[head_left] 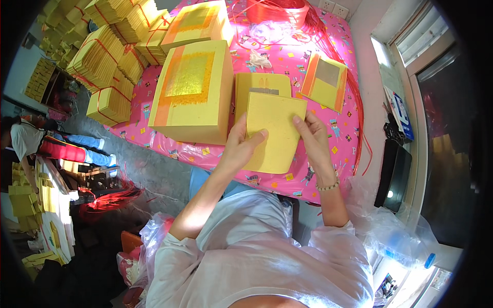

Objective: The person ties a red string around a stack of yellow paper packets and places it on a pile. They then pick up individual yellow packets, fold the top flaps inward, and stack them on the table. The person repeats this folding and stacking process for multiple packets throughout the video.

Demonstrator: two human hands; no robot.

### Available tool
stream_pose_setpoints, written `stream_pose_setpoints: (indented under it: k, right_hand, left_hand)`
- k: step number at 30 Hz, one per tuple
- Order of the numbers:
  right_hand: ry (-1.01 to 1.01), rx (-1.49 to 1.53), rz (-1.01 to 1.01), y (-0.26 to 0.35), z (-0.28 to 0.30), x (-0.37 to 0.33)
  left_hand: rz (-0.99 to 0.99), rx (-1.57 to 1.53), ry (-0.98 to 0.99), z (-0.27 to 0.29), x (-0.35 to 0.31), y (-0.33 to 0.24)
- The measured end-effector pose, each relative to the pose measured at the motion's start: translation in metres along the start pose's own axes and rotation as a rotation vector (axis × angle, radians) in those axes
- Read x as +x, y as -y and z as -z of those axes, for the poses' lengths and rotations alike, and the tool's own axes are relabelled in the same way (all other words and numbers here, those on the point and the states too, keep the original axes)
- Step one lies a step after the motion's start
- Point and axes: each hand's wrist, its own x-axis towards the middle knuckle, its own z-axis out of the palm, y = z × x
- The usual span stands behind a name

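Between my two hands is a thin sheaf of yellow paper (pixel 275 128), its plain side facing up. My left hand (pixel 240 146) grips its left edge, the thumb lying on top. On the upper right edge my right hand (pixel 314 141) is closed, thumb also on the face. Partly hidden behind the sheaf, a pile of yellow paper (pixel 241 88) lies on the pink patterned tablecloth (pixel 205 156). To its left stands a tall stack of yellow paper (pixel 192 113) with an orange border and a gold foil square on top. A bead bracelet circles my right wrist.
Another foil-topped stack (pixel 197 23) stands farther back. Bundles tied with red string (pixel 97 59) fill the far left. A loose foil sheet (pixel 324 82) and red strapping (pixel 354 97) lie right, below a red basin (pixel 277 11). A co-worker (pixel 56 141) bends over at left.
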Motion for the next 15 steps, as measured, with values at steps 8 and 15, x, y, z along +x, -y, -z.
stream_pose_setpoints:
  k: [8, 15]
  right_hand:
    - [0.08, -0.029, -0.102, -0.009, 0.02, 0.012]
    - [0.255, -0.234, -0.283, -0.006, 0.028, 0.003]
  left_hand:
    - [0.131, 0.049, 0.011, 0.004, -0.002, -0.008]
    - [0.201, -0.044, 0.008, 0.011, 0.008, -0.012]
